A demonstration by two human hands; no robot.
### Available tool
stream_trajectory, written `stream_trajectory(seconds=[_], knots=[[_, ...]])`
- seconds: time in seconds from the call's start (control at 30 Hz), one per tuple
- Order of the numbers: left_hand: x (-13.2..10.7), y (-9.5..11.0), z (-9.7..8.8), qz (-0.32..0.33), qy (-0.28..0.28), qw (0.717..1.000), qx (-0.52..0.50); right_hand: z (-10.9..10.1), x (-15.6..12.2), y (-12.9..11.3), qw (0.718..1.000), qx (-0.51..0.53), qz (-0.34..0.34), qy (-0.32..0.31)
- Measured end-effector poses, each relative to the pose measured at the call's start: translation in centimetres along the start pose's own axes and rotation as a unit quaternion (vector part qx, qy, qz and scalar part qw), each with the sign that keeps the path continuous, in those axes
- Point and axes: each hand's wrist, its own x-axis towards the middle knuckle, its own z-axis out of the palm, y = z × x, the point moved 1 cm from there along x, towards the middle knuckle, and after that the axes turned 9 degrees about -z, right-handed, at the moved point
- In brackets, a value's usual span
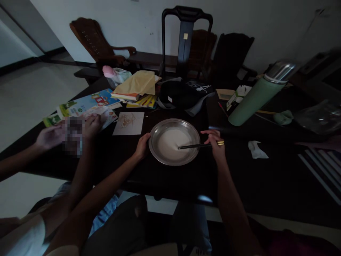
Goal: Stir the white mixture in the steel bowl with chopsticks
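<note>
A round metal bowl (174,162) stands on the dark table in front of me, with a pale, milky liquid (170,140) in it. On the bowl's left side, my left hand (143,145) grips the rim. Dark chopsticks (195,145) with gold-coloured ends are held in my right hand (216,142), just right of the bowl. Their tips dip into the liquid near its middle. Left of the bowl lies a white sheet of paper (133,128) with several thin, light-brown sticks or strands (126,120) on it.
At the left, another person's hands (49,137) hold something blurred out. Books (128,96), a yellow envelope (140,82) and a black bag (177,93) lie behind the bowl. A green flask (253,101) stands back right, and a crumpled tissue (257,150) lies nearer. Chairs (183,46) are beyond the table.
</note>
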Motion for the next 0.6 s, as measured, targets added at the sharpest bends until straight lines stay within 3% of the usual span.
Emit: stream_trajectory(seconds=[0.13,0.33,0.5,0.6], knots=[[0.1,0.0,-0.1,0.001,-0.004,1.000,-0.001,1.3,-0.2,-0.3,0.995,-0.034,-0.014,-0.097],[0.1,-0.1,-0.2,0.005,-0.009,1.000,0.001,-0.3,0.1,0.0,0.999,-0.036,0.000,0.041],[0.1,-0.1,-0.2,0.001,-0.003,1.000,-0.004,1.0,0.0,-0.3,0.996,-0.012,-0.016,-0.087],[0.1,-0.2,-0.2,0.005,-0.001,1.000,-0.001,1.0,0.0,-0.2,0.996,-0.045,-0.015,-0.071]])
